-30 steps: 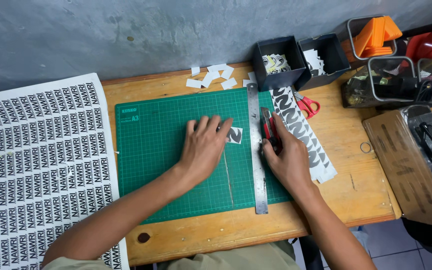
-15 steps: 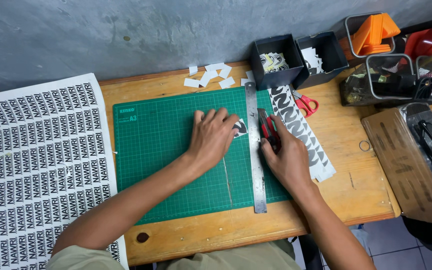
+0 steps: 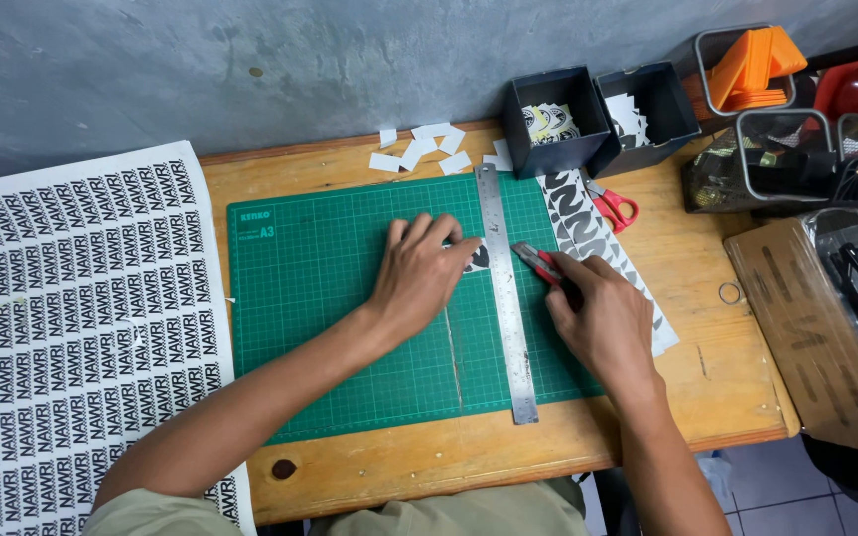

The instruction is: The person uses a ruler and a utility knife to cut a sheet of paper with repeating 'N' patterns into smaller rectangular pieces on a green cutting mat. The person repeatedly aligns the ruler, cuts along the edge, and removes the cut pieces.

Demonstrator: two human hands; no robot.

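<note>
My left hand (image 3: 421, 273) lies flat on the green cutting mat (image 3: 320, 298), its fingertips pressing a small black-and-white sticker piece (image 3: 477, 258) just left of the steel ruler (image 3: 505, 298). My right hand (image 3: 598, 313) grips a red utility knife (image 3: 538, 263), its blade end pointing at the ruler's right edge. The ruler lies lengthwise, front to back, across the mat's right part. Under and beyond my right hand lies a strip of printed stickers (image 3: 588, 233).
A large printed sticker sheet (image 3: 62, 328) hangs over the table's left side. White paper scraps (image 3: 419, 154) lie behind the mat. Two dark boxes (image 3: 588, 119) hold cut pieces. Red scissors (image 3: 613, 206), wire baskets (image 3: 777, 159) and a cardboard box (image 3: 816, 328) fill the right.
My left hand has slid to the right and closed its fingers onto the small sticker piece by the ruler. My right hand with the knife has barely shifted.
</note>
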